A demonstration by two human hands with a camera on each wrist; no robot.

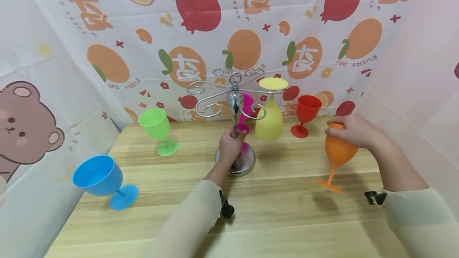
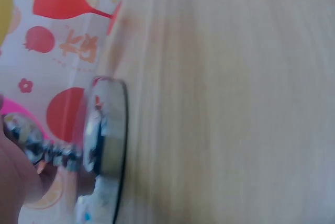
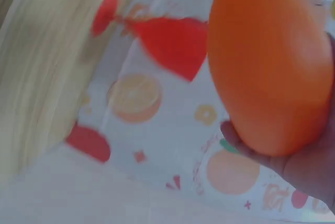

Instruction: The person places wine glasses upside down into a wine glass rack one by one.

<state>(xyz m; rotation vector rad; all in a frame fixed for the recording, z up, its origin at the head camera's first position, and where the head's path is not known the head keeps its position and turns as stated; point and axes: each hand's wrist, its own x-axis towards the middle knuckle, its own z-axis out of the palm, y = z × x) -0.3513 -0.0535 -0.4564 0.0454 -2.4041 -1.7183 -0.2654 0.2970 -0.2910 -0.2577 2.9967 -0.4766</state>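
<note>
My left hand grips the stem of a silver metal goblet rack with curled wire arms and a round base. An upside-down yellow goblet hangs by its foot from the rack's right side. My right hand holds an orange goblet around the top of its bowl. The goblet's foot is above the table, and it leans slightly. In the right wrist view, the orange bowl rests against the palm and fingers. A magenta goblet is partly hidden behind the rack.
A red goblet stands at the back right of the wooden table. On the left are a green goblet and, nearer, a blue goblet. A fruit-printed cloth hangs behind, with pale cloth walls at both sides.
</note>
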